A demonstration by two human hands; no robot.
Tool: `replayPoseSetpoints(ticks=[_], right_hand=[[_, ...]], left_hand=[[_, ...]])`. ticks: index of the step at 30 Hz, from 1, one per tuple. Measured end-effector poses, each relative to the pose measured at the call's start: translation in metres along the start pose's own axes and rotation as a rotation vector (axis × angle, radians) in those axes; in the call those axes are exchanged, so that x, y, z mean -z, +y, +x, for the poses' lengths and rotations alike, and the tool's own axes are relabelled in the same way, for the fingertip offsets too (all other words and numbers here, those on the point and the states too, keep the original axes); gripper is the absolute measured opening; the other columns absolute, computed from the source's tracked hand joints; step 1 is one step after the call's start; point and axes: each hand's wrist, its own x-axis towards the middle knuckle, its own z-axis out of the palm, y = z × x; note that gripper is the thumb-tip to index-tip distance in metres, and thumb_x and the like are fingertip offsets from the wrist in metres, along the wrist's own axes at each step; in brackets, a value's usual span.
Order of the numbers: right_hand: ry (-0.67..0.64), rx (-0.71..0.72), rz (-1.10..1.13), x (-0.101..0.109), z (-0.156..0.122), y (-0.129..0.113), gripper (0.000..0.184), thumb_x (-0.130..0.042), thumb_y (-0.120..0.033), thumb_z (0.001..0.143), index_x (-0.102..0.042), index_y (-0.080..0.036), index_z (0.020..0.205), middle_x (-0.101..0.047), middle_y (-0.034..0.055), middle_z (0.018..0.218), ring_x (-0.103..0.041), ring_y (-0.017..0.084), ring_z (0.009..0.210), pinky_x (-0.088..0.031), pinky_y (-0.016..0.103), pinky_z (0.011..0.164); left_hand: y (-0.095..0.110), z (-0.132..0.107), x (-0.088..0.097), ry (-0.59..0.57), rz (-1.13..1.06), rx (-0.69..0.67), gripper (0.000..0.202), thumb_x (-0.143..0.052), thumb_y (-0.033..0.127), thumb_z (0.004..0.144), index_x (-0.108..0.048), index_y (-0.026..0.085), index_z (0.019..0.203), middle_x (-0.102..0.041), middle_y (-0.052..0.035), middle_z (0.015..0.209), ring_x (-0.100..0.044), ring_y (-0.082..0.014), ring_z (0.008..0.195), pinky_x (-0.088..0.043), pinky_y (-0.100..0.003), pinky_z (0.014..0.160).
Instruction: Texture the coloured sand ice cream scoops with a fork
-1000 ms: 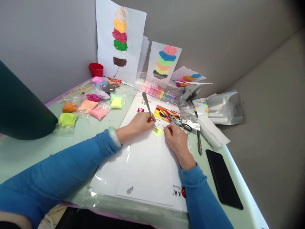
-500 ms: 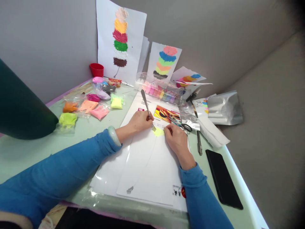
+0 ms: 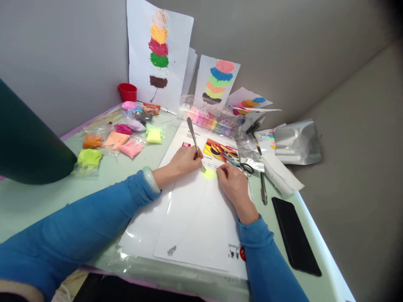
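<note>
My left hand (image 3: 186, 160) grips a metal fork (image 3: 193, 136) by its handle. The fork slants, handle up, with its tines down at the left edge of a flat pale yellow clay patch (image 3: 209, 173). That patch is on a white sheet of paper (image 3: 195, 218), where a thin line runs down from it to a small dark sketch near the bottom. At the patch's right edge my right hand (image 3: 234, 183) has its fingertips curled together in a pinch. Whatever lies between those fingertips, if anything, is hidden.
Bagged clay pieces (image 3: 118, 140) lie on the left, near a dark green cylinder (image 3: 28, 138). Scissors (image 3: 242, 165), a pen (image 3: 263, 188), a white tissue (image 3: 281, 174) and a black phone (image 3: 296, 235) are on the right. Painted cards (image 3: 176, 50) lean on the back wall.
</note>
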Motion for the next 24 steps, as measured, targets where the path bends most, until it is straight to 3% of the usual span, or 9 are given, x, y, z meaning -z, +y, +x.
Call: replayPoseSetpoints(ticks=[7, 12, 24], right_hand=[[-0.002, -0.001, 0.000, 0.0012, -0.0001, -0.0007, 0.022, -0.048, -0.033, 0.088, -0.066, -0.021, 0.085, -0.070, 0.0034, 0.087, -0.061, 0.019, 0.078, -0.036, 0.028, 0.068], [0.004, 0.003, 0.001, 0.0008, 0.0000, 0.0000, 0.021, -0.049, -0.033, 0.088, -0.065, -0.021, 0.084, -0.070, 0.0032, 0.086, -0.061, 0.019, 0.078, -0.036, 0.028, 0.068], [0.005, -0.014, 0.018, -0.0010, 0.0009, 0.0018, 0.021, -0.049, -0.034, 0.087, -0.066, -0.021, 0.084, -0.071, 0.0037, 0.086, -0.062, 0.019, 0.077, -0.036, 0.028, 0.067]], left_hand=[[0.0017, -0.0021, 0.0023, 0.020, -0.019, -0.033, 0.022, -0.052, 0.019, 0.075, -0.069, 0.017, 0.089, -0.067, -0.0008, 0.070, -0.062, -0.0163, 0.067, -0.045, -0.026, 0.064], [0.0058, -0.0044, 0.0025, -0.046, -0.042, -0.098, 0.021, -0.051, 0.020, 0.078, -0.069, 0.016, 0.089, -0.067, -0.0009, 0.071, -0.061, -0.0155, 0.067, -0.043, -0.025, 0.063], [0.0005, -0.0019, 0.0011, 0.029, 0.047, -0.016, 0.023, -0.050, 0.019, 0.076, -0.068, 0.016, 0.091, -0.068, -0.0026, 0.072, -0.061, -0.0179, 0.068, -0.045, -0.028, 0.067]])
